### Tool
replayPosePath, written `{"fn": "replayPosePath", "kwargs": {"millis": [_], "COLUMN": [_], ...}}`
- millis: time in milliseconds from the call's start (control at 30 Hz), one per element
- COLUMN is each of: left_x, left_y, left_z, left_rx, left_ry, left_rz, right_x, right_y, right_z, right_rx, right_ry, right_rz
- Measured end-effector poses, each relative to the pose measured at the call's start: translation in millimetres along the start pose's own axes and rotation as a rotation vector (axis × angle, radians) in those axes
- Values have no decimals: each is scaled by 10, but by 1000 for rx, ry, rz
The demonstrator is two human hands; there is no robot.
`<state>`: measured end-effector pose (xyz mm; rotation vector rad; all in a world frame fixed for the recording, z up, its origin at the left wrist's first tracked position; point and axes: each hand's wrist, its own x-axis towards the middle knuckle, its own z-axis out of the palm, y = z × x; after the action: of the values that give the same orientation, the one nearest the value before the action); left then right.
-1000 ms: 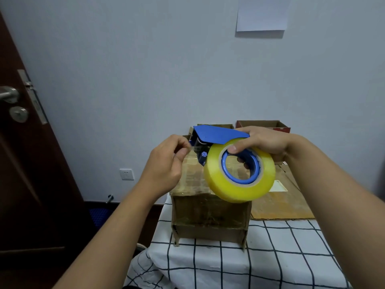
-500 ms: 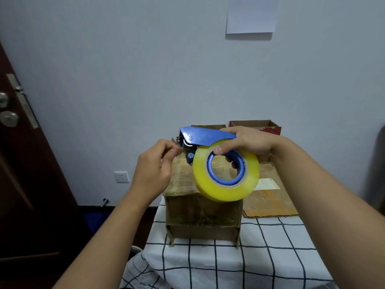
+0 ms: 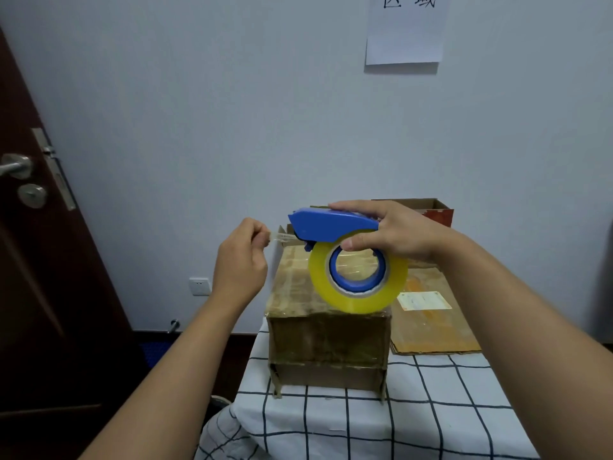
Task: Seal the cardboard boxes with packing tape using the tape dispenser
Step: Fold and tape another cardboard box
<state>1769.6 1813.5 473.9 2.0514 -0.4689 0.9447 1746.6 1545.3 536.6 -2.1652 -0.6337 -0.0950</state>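
Closed brown cardboard box [image 3: 326,330] sits on the checkered tablecloth [image 3: 414,419], can't see what's inside. Right hand [image 3: 394,232] grips the blue tape dispenser with its yellow roll [image 3: 351,260] above the box. Left hand [image 3: 240,260] pinches the clear tape end [image 3: 282,238].

Checked tablecloth [image 3: 431,410], dark door [image 3: 39,293] left, wall socket [image 3: 200,286], paper sheet [image 3: 404,31] on wall

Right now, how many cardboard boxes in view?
3: taped box at the table's front under the tape dispenser, flattened box to its right, open box behind the right hand. More may be hidden.
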Motion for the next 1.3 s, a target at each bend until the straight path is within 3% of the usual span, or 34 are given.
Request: {"fn": "replayPosePath", "kwargs": {"millis": [167,433,567,667,800,967,1067,1200,1300], "left_x": [-17,-78,-73,-80,-67,46,10,-81,-76], "left_y": [14,-77,-83,-70,-26,47,71,10,-193], "left_z": [2,54,43,101,199,58,-49,-146,-302], "left_rx": [-463,-635,-722,-570,-239,-187,-242,-93,30], "left_ry": [-185,-293,-320,-309,-165,-73,-103,-89,1], "left_rz": [-217,-391,-368,-327,-236,-97,-28,77,41], "right_x": [32,58,88,96,119,68,-44,-233,-379], "right_y": [98,295,282,264,160,-64,-75,16,62], "right_z": [-45,-29,-45,-43,8,-36,-33,19,-16], "right_rx": [-43,-62,-78,-78,-101,-21,78,155,176], "right_ry": [33,20,-33,-18,-6,10,-37,-71,-79], "right_rz": [-18,21,52,64,51,11,17,30,39]}}
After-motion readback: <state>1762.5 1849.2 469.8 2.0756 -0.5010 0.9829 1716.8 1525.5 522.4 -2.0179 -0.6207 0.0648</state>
